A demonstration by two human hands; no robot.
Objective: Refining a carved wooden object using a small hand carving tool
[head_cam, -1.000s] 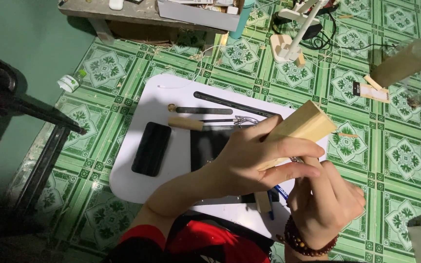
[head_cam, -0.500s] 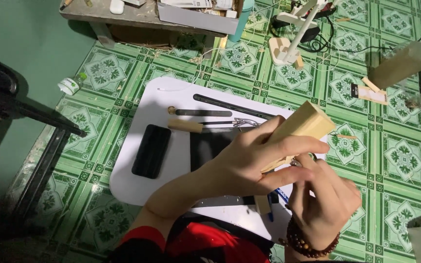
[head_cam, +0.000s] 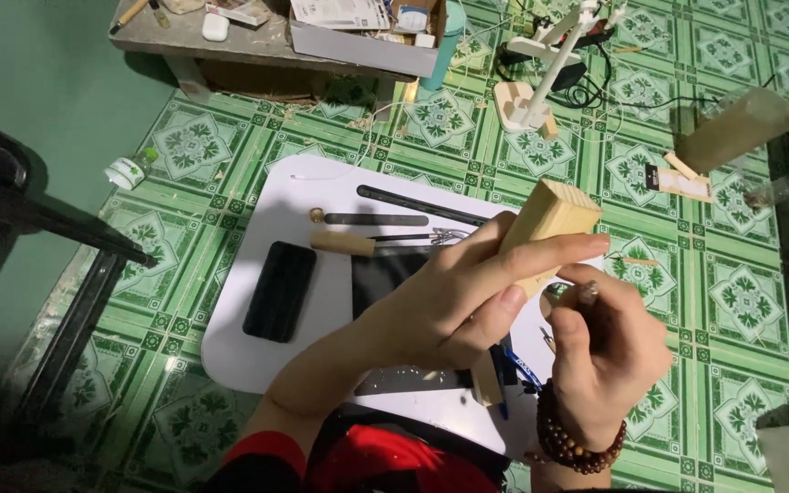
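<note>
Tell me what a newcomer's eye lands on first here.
The pale wooden block, raised mid-frame in the left hand, with the right hand working a small tool against its lower end. Beneath lies a white board on the green patterned tile floor, bearing a black phone and a wooden-handled tool.

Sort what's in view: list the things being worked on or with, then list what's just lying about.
In use:
left hand gripping the wooden block
right hand pinching a thin tool against the block

Lying about:
black phone on the white board
wooden-handled tool
small bottle on the floor
</note>
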